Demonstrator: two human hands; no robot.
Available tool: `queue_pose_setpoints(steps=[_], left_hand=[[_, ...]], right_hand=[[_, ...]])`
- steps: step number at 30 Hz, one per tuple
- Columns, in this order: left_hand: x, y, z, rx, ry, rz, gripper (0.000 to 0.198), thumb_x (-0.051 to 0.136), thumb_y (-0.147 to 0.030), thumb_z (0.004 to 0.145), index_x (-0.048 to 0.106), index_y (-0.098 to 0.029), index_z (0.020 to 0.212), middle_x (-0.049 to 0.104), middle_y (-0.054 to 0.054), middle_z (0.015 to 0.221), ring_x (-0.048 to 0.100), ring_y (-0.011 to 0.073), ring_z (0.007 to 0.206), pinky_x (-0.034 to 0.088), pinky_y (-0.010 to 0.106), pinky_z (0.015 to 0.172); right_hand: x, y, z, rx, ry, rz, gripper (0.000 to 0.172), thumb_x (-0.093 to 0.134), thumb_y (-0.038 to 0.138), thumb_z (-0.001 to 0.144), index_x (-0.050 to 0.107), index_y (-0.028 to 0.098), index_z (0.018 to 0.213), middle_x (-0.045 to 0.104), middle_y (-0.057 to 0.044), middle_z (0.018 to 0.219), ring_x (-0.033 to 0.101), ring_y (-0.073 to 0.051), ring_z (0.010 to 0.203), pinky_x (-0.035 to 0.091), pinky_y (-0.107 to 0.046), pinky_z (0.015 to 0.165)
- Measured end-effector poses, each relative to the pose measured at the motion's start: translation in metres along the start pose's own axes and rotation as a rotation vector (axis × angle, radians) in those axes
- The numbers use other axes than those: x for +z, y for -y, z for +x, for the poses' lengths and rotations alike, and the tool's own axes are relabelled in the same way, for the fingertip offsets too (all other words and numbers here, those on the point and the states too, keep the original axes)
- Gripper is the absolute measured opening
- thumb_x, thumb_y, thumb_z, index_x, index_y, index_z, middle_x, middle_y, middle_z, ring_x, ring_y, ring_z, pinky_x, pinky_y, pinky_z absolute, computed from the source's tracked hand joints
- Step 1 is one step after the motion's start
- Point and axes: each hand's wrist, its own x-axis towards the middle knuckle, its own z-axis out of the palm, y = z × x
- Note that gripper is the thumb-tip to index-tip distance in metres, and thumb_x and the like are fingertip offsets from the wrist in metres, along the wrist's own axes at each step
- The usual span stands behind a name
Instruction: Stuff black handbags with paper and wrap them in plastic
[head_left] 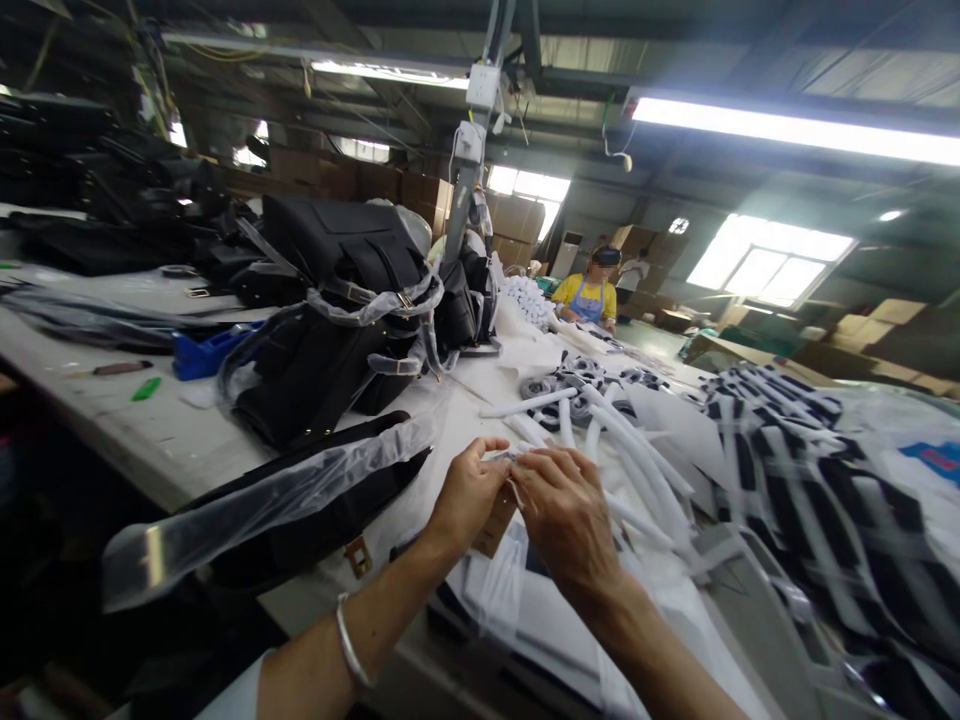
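Note:
My left hand (pixel 469 495) and my right hand (pixel 564 500) meet at the middle of the view, fingertips pinched together. Between them is something small and pale that I cannot make out. Just below the fingers hangs a flat brown piece (pixel 495 528), like a card tag, partly hidden by my right hand. Under my hands lies a white and black item in clear plastic (pixel 502 590). To the left, a black strap in clear plastic wrap (pixel 300 490) reaches over the table's edge, near a brass-coloured buckle (pixel 360 556).
Black bags with wrapped straps (pixel 337 300) stand on the table (pixel 90 390) at left, near a blue tape dispenser (pixel 214 352). White foam-like tubes (pixel 637 450) and black-and-white strips (pixel 817 500) lie at right. A person in yellow (pixel 589 292) is across the table.

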Motion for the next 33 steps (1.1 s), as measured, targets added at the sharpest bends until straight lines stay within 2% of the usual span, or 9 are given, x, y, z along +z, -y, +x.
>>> queue_pose_setpoints(steps=[4,7,13,19,22,25,27,29,33], left_hand=[[0.000,0.004,0.002,-0.041,0.022,-0.064,0.048,0.070,-0.039,0.077,0.054,-0.015,0.115,0.066,0.001,0.070,0.058,0.0120,0.056,0.042,0.021,0.054],[-0.002,0.006,0.002,-0.049,0.070,-0.063,0.049,0.071,-0.040,0.078,0.054,-0.015,0.116,0.066,0.000,0.071,0.058,0.0121,0.057,0.042,0.022,0.057],[-0.011,0.008,-0.004,0.047,0.512,0.040,0.032,0.068,-0.038,0.084,0.063,-0.016,0.107,0.069,0.005,0.093,0.062,0.0158,0.086,0.044,0.026,0.079],[-0.020,0.014,-0.005,-0.010,0.469,0.395,0.025,0.060,-0.039,0.087,0.071,-0.017,0.089,0.060,0.000,0.069,0.047,0.0107,0.057,0.035,0.023,0.055],[-0.018,0.010,-0.004,-0.028,0.536,0.374,0.030,0.060,-0.044,0.088,0.073,-0.017,0.091,0.061,0.002,0.071,0.045,0.0104,0.054,0.034,0.022,0.052],[-0.015,0.002,0.002,0.040,0.601,0.271,0.038,0.057,-0.048,0.090,0.070,-0.017,0.108,0.068,0.008,0.092,0.061,0.0159,0.072,0.045,0.025,0.064],[-0.017,0.001,0.011,0.104,0.498,0.369,0.042,0.047,-0.046,0.096,0.062,-0.019,0.124,0.069,0.011,0.107,0.066,0.0194,0.090,0.048,0.028,0.078],[-0.024,0.007,0.023,0.107,0.306,0.608,0.039,0.038,-0.040,0.099,0.060,-0.020,0.125,0.069,0.010,0.113,0.065,0.0204,0.099,0.047,0.030,0.086],[-0.046,0.034,0.042,-0.006,0.059,0.956,0.022,0.048,-0.027,0.091,0.068,-0.020,0.096,0.071,0.012,0.099,0.064,0.0266,0.101,0.043,0.036,0.091]], right_hand=[[0.002,-0.002,-0.001,-0.083,-0.012,-0.014,0.013,0.056,0.016,0.095,0.068,0.021,0.095,0.071,-0.005,0.112,0.059,-0.024,0.112,0.034,-0.045,0.107],[0.005,-0.006,-0.003,-0.014,-0.019,0.077,0.013,0.055,0.018,0.095,0.065,0.022,0.088,0.070,-0.006,0.108,0.059,-0.024,0.111,0.036,-0.045,0.106],[0.003,-0.017,-0.004,0.426,0.099,0.397,0.023,0.048,0.035,0.095,0.061,0.022,0.080,0.066,-0.009,0.108,0.059,-0.026,0.106,0.043,-0.044,0.095],[-0.016,-0.027,0.004,0.899,0.241,1.122,0.037,0.064,0.058,0.082,0.065,0.022,0.072,0.072,-0.009,0.103,0.061,-0.027,0.110,0.043,-0.044,0.100],[-0.026,-0.024,0.010,1.033,0.163,1.433,0.035,0.074,0.057,0.074,0.069,0.023,0.080,0.073,-0.009,0.106,0.062,-0.029,0.113,0.045,-0.047,0.100],[-0.035,-0.023,0.016,1.040,0.041,1.458,0.032,0.071,0.056,0.077,0.064,0.024,0.077,0.071,-0.006,0.089,0.067,-0.026,0.099,0.051,-0.046,0.090],[-0.040,-0.030,0.018,1.040,-0.011,1.389,0.034,0.071,0.056,0.077,0.060,0.024,0.075,0.062,0.000,0.069,0.065,-0.019,0.072,0.055,-0.039,0.076],[-0.041,-0.042,0.018,1.040,-0.017,1.253,0.035,0.073,0.056,0.076,0.061,0.023,0.076,0.053,0.004,0.060,0.051,-0.012,0.050,0.050,-0.030,0.056],[-0.021,-0.072,0.010,1.005,0.254,0.787,0.033,0.069,0.050,0.080,0.063,0.019,0.070,0.056,0.002,0.055,0.039,-0.007,0.039,0.029,-0.021,0.037]])
